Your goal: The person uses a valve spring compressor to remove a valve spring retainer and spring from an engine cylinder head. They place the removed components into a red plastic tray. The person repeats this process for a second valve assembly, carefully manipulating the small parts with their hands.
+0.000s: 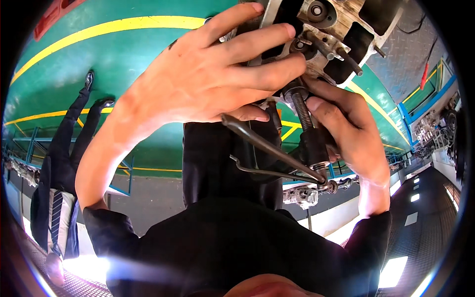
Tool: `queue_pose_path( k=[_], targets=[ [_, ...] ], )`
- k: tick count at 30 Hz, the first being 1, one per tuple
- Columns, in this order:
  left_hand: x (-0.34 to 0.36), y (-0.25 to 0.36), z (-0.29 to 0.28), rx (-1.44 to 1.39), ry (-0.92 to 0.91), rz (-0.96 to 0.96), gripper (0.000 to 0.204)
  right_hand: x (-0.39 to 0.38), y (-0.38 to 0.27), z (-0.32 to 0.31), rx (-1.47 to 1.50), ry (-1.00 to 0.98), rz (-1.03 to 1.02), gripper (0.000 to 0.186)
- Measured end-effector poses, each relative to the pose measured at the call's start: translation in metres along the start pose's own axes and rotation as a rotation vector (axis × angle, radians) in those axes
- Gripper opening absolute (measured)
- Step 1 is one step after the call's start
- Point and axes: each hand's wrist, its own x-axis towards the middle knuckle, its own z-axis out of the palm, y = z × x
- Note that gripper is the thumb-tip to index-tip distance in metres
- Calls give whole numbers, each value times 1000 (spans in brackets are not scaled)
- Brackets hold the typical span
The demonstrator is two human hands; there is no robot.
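A worn metal cylinder head (334, 29) with round bores, dark square openings and studs fills the top right of the head view. A valve spring compressor (314, 148) meets its lower edge, showing a threaded screw, a black sleeve and a long bar handle (272, 148) that slants up to the left. My right hand (349, 121) closes around the compressor beside the screw, its thumb near the threads and its other fingers partly hidden. Over the left side of the cylinder head, my left hand (213, 72) lies with fingers stretched and spread, fingertips on the metal.
Another person (62, 178) in dark clothes and a striped tie stands at the left. Yellow lines (114, 27) cross the green floor. Blue metal frames (408, 116) and engine parts (433, 126) stand at the right. A grey metal surface (405, 49) lies beside the cylinder head.
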Motion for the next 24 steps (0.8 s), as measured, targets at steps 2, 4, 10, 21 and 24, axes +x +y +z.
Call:
queue_pose_path(
  k=[2,4,10,21,24],
  targets=[
    [29,5,6,48,-28,-20,46,7,6,-31,-43,-28,-55,33],
    [45,8,10,90,-47,-17,46,12,11,-48,-75,-55,-82,32],
    [51,17,10,146,-31,-7,45,13,8,-55,-270,-96,-190,30],
    [62,29,14,103,-129,-54,46,13,12,-63,-312,-162,-97,28],
    [59,29,14,87,-134,-86,47,10,4,-64,-184,-173,47,32]
  ],
)
